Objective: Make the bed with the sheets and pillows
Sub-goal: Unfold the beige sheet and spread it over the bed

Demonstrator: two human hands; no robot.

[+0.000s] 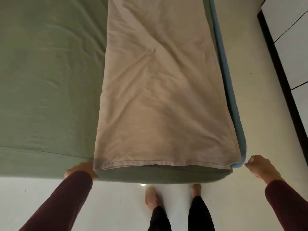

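A green fitted sheet (50, 77) covers the bed. A long folded beige sheet (158, 90) lies along the bed's right side, and its hem reaches the near edge. My left hand (81, 170) is at the near left corner of the beige sheet and holds that corner, with its fingertips hidden under the cloth. My right hand (261, 167) hovers just right of the near right corner. It is a small gap away from the cloth, its fingers loosely curled and holding nothing. No pillows are in sight.
A blue edge (228, 90) runs along the bed's right side. A white wardrobe with a dark frame (293, 52) stands at the right, across a strip of pale floor (246, 114). My bare feet (150, 197) stand at the foot of the bed.
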